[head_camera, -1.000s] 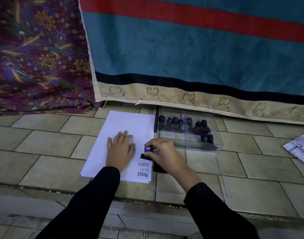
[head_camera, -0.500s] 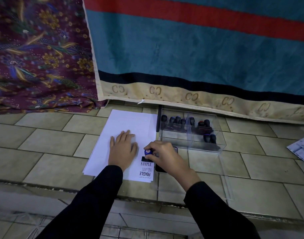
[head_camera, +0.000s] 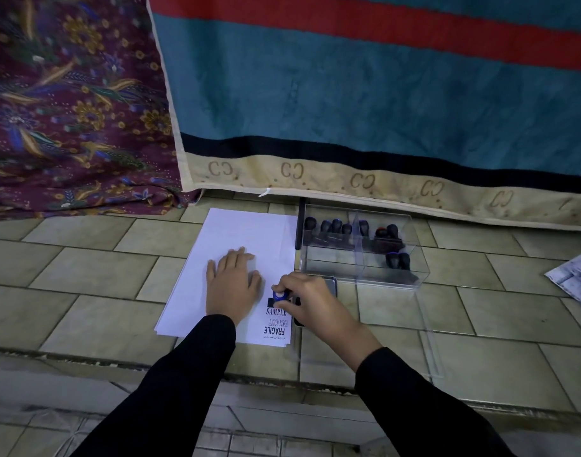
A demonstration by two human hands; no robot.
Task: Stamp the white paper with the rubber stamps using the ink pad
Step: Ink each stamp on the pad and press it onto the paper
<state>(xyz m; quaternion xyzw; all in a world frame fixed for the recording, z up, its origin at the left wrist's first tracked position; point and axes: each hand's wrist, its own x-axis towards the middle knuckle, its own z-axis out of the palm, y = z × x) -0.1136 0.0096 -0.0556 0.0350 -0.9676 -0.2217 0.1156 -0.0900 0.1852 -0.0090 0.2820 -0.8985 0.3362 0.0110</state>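
The white paper [head_camera: 236,232] lies on the tiled ledge, with several stamped prints such as SAMPLE and FRAGILE near its lower right corner. My left hand [head_camera: 231,286] rests flat on the sheet, fingers straight. My right hand [head_camera: 310,300] pinches a rubber stamp with a blue top [head_camera: 279,296], its black base down on the paper just above the SAMPLE print. The ink pad [head_camera: 330,285] lies right of the paper, mostly hidden under my right hand. More rubber stamps [head_camera: 345,230] stand in a clear plastic box [head_camera: 411,268].
A teal and red striped rug [head_camera: 381,110] hangs behind the box, and a purple floral cloth [head_camera: 68,110] lies at the left. A printed sheet [head_camera: 576,278] sits at the right edge. The ledge drops off along its near edge [head_camera: 84,357].
Both hands stay in place, the stamp still down on the paper above SAMPLE. Only the camera view has shifted slightly.
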